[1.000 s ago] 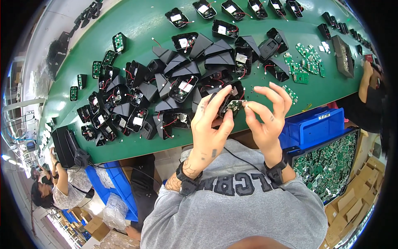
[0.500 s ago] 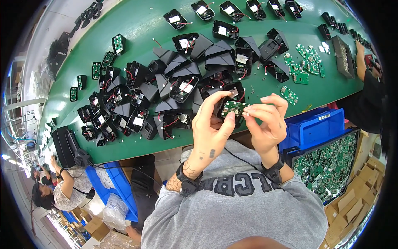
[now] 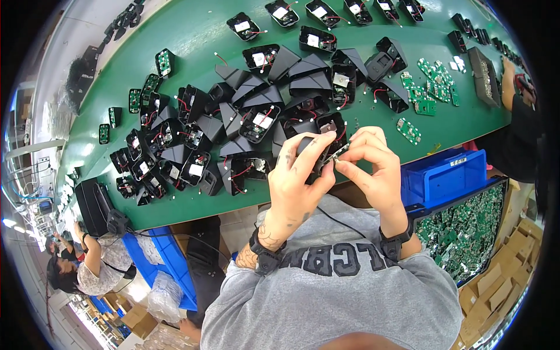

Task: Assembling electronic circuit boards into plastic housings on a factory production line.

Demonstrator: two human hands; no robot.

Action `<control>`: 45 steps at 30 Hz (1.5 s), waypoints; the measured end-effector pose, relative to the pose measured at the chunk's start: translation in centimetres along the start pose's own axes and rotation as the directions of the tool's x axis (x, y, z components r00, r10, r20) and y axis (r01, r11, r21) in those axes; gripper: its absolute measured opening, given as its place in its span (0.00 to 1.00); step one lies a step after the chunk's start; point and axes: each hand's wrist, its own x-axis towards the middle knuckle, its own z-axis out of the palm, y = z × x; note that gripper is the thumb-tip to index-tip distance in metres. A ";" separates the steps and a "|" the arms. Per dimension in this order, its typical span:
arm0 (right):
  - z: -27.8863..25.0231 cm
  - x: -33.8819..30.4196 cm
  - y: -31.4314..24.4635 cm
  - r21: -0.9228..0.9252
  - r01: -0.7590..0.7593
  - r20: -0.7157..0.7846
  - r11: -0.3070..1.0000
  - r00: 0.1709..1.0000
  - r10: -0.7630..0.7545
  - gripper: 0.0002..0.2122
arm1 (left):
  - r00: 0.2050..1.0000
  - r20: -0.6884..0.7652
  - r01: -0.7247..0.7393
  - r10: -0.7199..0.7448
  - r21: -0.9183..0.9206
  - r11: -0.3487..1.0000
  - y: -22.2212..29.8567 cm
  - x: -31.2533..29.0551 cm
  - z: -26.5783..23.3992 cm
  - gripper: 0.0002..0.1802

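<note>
My left hand (image 3: 296, 185) is closed around a black plastic housing (image 3: 305, 144), mostly hidden by the fingers, just over the table's near edge. A small green circuit board (image 3: 339, 153) stands tilted, nearly edge-on, at the housing's open side. Fingers and thumb of my right hand (image 3: 376, 169) pinch this board by its near end, and my left thumb is close to its lower edge. Just beyond my hands lies an open black housing (image 3: 331, 126) with red wires. Many similar housings (image 3: 256, 123), some with white pads and red wires, are heaped to the left.
Loose green boards (image 3: 434, 84) lie at the right of the green table (image 3: 198, 55). A dark box of small parts (image 3: 483, 76) stands at the far right. Below the edge are a blue bin (image 3: 446, 175) and a tray of boards (image 3: 461, 233). Other people work on both sides.
The circuit board has turned from face-up to nearly edge-on between my hands. My right hand has rolled over, its fingers now closer to my left hand.
</note>
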 end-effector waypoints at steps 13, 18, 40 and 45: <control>-0.5 0.0 0.7 0.181 -0.092 0.081 0.979 0.994 0.078 0.05 | 0.999 0.019 -0.036 0.035 0.037 0.999 -0.2 -0.2 0.2 0.28; -0.5 -0.1 0.8 0.206 -0.104 0.094 0.973 0.992 0.086 0.05 | 0.999 0.026 -0.036 0.035 0.030 0.999 0.1 -0.1 0.0 0.27; -2.1 0.7 0.9 0.454 -0.459 0.272 0.764 0.887 0.372 0.06 | 0.870 0.402 0.400 -0.285 -0.237 0.886 0.4 0.2 -1.2 0.31; -2.5 0.0 2.0 0.587 -0.488 0.307 0.646 0.872 0.381 0.04 | 0.801 0.522 0.534 -0.293 -0.401 0.745 0.3 0.5 -1.5 0.41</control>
